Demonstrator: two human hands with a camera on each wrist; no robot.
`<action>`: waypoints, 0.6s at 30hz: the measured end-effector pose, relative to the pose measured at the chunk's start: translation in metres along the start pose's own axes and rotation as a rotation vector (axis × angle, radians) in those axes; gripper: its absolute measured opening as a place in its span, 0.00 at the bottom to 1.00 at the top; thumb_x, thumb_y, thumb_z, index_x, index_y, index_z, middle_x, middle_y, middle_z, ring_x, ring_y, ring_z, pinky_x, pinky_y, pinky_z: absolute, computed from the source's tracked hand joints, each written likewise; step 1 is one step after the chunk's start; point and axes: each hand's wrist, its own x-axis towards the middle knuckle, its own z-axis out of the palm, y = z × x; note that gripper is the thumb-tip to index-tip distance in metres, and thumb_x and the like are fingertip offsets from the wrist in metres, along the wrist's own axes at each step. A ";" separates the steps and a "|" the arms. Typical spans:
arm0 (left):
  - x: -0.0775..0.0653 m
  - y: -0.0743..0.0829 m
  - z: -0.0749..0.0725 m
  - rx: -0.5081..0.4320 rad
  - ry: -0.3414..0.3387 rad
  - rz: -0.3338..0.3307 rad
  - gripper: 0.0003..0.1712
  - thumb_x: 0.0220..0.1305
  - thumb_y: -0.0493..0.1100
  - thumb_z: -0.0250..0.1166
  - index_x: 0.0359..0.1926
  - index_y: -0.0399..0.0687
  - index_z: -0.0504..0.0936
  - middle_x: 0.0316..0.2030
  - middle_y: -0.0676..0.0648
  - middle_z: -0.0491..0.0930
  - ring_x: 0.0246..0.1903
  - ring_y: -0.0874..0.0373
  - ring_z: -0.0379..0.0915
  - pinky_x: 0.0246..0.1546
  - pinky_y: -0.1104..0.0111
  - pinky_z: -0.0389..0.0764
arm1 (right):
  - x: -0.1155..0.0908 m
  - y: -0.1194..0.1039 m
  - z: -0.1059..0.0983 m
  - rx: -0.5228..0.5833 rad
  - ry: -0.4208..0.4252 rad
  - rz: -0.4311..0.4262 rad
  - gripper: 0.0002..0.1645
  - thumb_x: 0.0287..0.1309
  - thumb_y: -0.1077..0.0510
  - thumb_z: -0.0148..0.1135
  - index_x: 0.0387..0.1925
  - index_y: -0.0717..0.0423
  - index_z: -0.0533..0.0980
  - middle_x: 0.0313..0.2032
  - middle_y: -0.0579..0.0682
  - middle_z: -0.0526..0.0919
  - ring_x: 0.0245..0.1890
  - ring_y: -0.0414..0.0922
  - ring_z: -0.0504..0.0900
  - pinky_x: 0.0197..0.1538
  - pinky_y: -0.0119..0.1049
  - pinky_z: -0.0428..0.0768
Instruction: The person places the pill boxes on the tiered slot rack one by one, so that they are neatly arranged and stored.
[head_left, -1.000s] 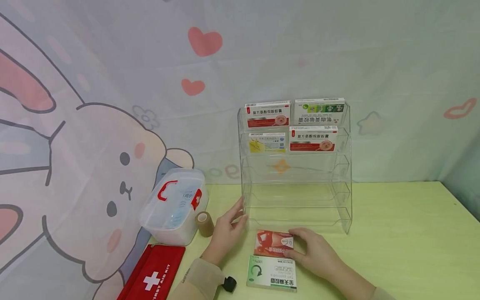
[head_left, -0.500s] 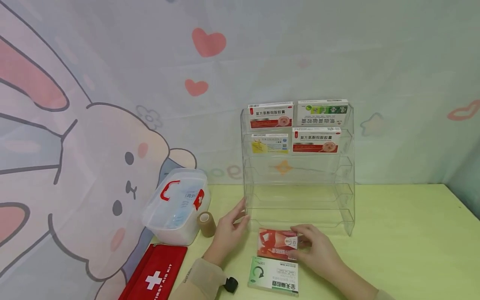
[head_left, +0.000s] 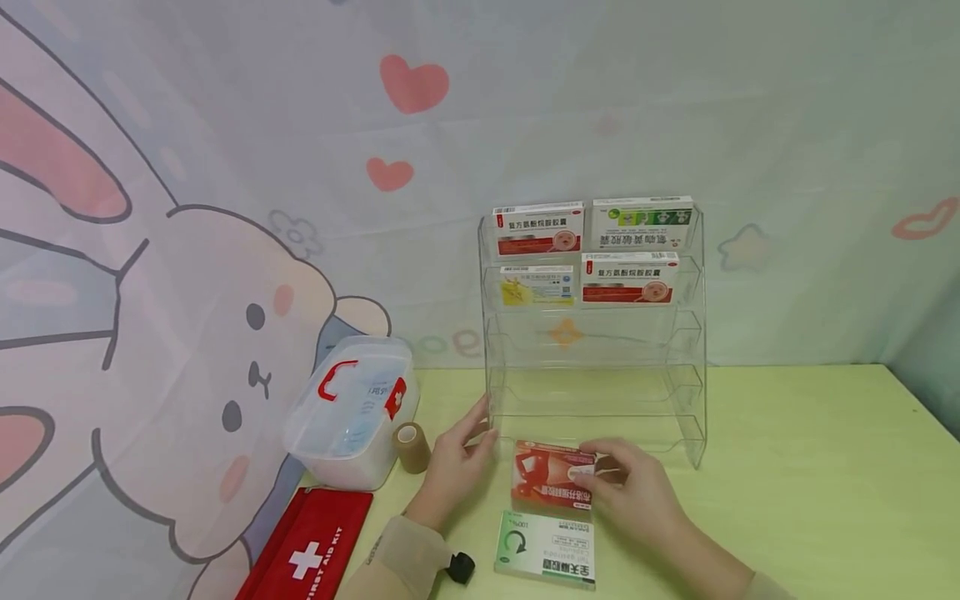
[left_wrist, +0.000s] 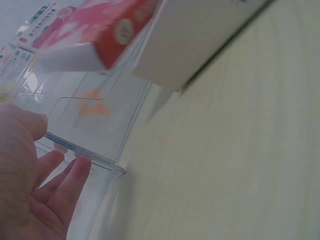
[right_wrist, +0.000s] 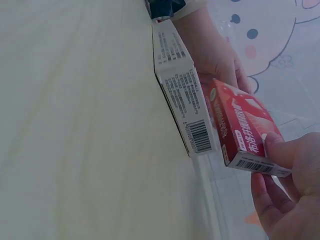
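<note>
In the head view my right hand pinches the right side of a red medicine box. The right wrist view has the thumb on the printed face of the red box and fingers beneath it. It is tilted and raised off the table, just in front of a clear acrylic display rack. My left hand grips the rack's lower left edge; the left wrist view puts the thumb on one side of the clear panel and fingers on the other. A green-and-white medicine box lies nearest me.
Several medicine boxes stand on the rack's upper two tiers, including a yellow-and-white one. Left of my left hand are a brown bandage roll, a lidded white plastic box and a red first aid pouch. A patterned cloth hangs behind.
My right hand has lifted the red box, which lay flat behind the green-and-white one, and tipped it up towards the rack. The left hand stays at the rack's edge.
</note>
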 end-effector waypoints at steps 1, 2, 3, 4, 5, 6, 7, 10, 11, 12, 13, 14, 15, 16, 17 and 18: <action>0.000 0.000 0.000 0.005 0.000 -0.002 0.38 0.81 0.46 0.66 0.86 0.66 0.65 0.79 0.48 0.75 0.69 0.47 0.84 0.64 0.55 0.89 | 0.001 -0.003 -0.002 0.013 0.010 -0.013 0.24 0.61 0.56 0.83 0.58 0.46 0.87 0.54 0.48 0.90 0.43 0.39 0.91 0.48 0.26 0.91; 0.000 0.000 0.000 0.010 0.001 -0.001 0.38 0.81 0.46 0.66 0.86 0.67 0.65 0.80 0.50 0.75 0.69 0.47 0.84 0.64 0.55 0.89 | 0.003 -0.006 -0.004 0.023 0.025 -0.038 0.25 0.60 0.57 0.83 0.59 0.48 0.87 0.54 0.49 0.90 0.43 0.39 0.91 0.48 0.27 0.91; 0.000 -0.001 0.000 0.010 0.002 0.000 0.38 0.81 0.46 0.66 0.86 0.69 0.65 0.80 0.51 0.74 0.68 0.48 0.85 0.64 0.55 0.89 | 0.005 -0.008 -0.007 0.032 0.039 -0.060 0.24 0.61 0.58 0.82 0.59 0.49 0.86 0.54 0.50 0.90 0.43 0.38 0.91 0.48 0.27 0.91; 0.000 -0.001 0.000 0.010 0.002 -0.001 0.38 0.82 0.47 0.66 0.85 0.71 0.65 0.80 0.52 0.74 0.69 0.49 0.84 0.64 0.55 0.89 | 0.007 -0.011 -0.009 0.037 0.056 -0.090 0.24 0.61 0.59 0.82 0.59 0.50 0.86 0.54 0.51 0.89 0.43 0.38 0.91 0.48 0.27 0.92; 0.000 -0.001 0.000 0.008 0.002 -0.001 0.38 0.82 0.47 0.66 0.85 0.74 0.65 0.80 0.53 0.74 0.69 0.49 0.84 0.64 0.56 0.89 | 0.010 -0.014 -0.013 0.033 0.079 -0.124 0.24 0.61 0.60 0.82 0.58 0.52 0.86 0.54 0.52 0.90 0.43 0.37 0.91 0.48 0.27 0.92; 0.000 -0.001 0.000 0.001 0.000 -0.003 0.39 0.81 0.47 0.67 0.85 0.75 0.65 0.80 0.54 0.74 0.69 0.49 0.84 0.64 0.56 0.89 | 0.014 -0.016 -0.016 0.031 0.099 -0.152 0.24 0.61 0.61 0.82 0.58 0.53 0.86 0.54 0.53 0.89 0.43 0.35 0.90 0.49 0.26 0.92; 0.000 -0.001 0.000 -0.006 -0.001 -0.002 0.39 0.81 0.47 0.67 0.85 0.76 0.65 0.80 0.54 0.74 0.69 0.49 0.84 0.65 0.56 0.89 | 0.018 -0.018 -0.019 0.031 0.117 -0.183 0.23 0.61 0.62 0.82 0.58 0.54 0.86 0.53 0.54 0.90 0.43 0.34 0.90 0.49 0.26 0.92; 0.001 -0.003 0.001 -0.018 -0.004 0.000 0.38 0.81 0.47 0.67 0.84 0.77 0.65 0.80 0.52 0.74 0.69 0.48 0.84 0.64 0.56 0.89 | 0.032 -0.027 -0.030 0.015 0.156 -0.239 0.22 0.63 0.62 0.81 0.58 0.54 0.86 0.53 0.54 0.90 0.44 0.29 0.88 0.50 0.23 0.90; 0.001 -0.003 0.002 -0.019 -0.003 0.001 0.38 0.81 0.47 0.67 0.84 0.76 0.65 0.80 0.51 0.75 0.68 0.48 0.84 0.64 0.56 0.89 | 0.038 -0.030 -0.034 0.017 0.164 -0.251 0.22 0.63 0.62 0.80 0.58 0.55 0.86 0.54 0.55 0.90 0.44 0.27 0.88 0.51 0.22 0.90; 0.001 -0.003 0.002 -0.019 -0.001 0.004 0.38 0.81 0.47 0.67 0.85 0.74 0.65 0.79 0.50 0.75 0.68 0.47 0.85 0.64 0.55 0.89 | 0.044 -0.033 -0.037 0.023 0.169 -0.259 0.22 0.64 0.61 0.80 0.59 0.55 0.85 0.55 0.55 0.90 0.45 0.27 0.88 0.52 0.21 0.89; 0.001 -0.004 0.002 -0.015 0.001 0.005 0.38 0.81 0.46 0.67 0.85 0.72 0.66 0.79 0.49 0.75 0.68 0.47 0.85 0.64 0.55 0.90 | 0.051 -0.037 -0.041 0.022 0.174 -0.265 0.22 0.65 0.61 0.79 0.59 0.56 0.85 0.56 0.56 0.90 0.46 0.27 0.88 0.52 0.20 0.88; 0.001 -0.004 0.002 -0.012 0.002 0.006 0.38 0.81 0.46 0.67 0.85 0.70 0.66 0.79 0.49 0.75 0.68 0.47 0.85 0.64 0.54 0.90 | 0.057 -0.042 -0.045 0.022 0.177 -0.267 0.22 0.66 0.61 0.78 0.60 0.56 0.85 0.57 0.56 0.89 0.47 0.29 0.88 0.53 0.19 0.87; 0.001 -0.004 0.002 -0.012 0.002 0.004 0.38 0.81 0.46 0.67 0.85 0.68 0.66 0.79 0.48 0.75 0.68 0.47 0.85 0.63 0.55 0.90 | 0.064 -0.046 -0.048 0.023 0.182 -0.270 0.22 0.67 0.61 0.78 0.61 0.57 0.84 0.58 0.57 0.88 0.49 0.32 0.89 0.53 0.17 0.86; 0.001 -0.004 0.001 -0.011 0.002 0.002 0.38 0.81 0.46 0.67 0.85 0.66 0.66 0.79 0.47 0.75 0.68 0.47 0.85 0.63 0.54 0.90 | 0.071 -0.052 -0.052 0.030 0.188 -0.273 0.22 0.68 0.61 0.77 0.61 0.58 0.84 0.59 0.58 0.88 0.50 0.37 0.91 0.53 0.16 0.85; 0.001 -0.004 0.001 -0.012 0.002 0.004 0.38 0.81 0.45 0.67 0.85 0.63 0.66 0.79 0.46 0.75 0.68 0.47 0.85 0.63 0.54 0.90 | 0.078 -0.056 -0.055 0.032 0.196 -0.276 0.23 0.68 0.61 0.77 0.61 0.59 0.83 0.60 0.58 0.87 0.51 0.42 0.92 0.54 0.16 0.85; 0.001 -0.004 0.001 -0.015 0.001 0.005 0.38 0.81 0.45 0.67 0.85 0.62 0.67 0.79 0.46 0.75 0.68 0.46 0.85 0.63 0.54 0.90 | 0.084 -0.061 -0.058 0.028 0.204 -0.279 0.23 0.68 0.60 0.77 0.62 0.59 0.83 0.60 0.58 0.87 0.52 0.47 0.92 0.54 0.15 0.84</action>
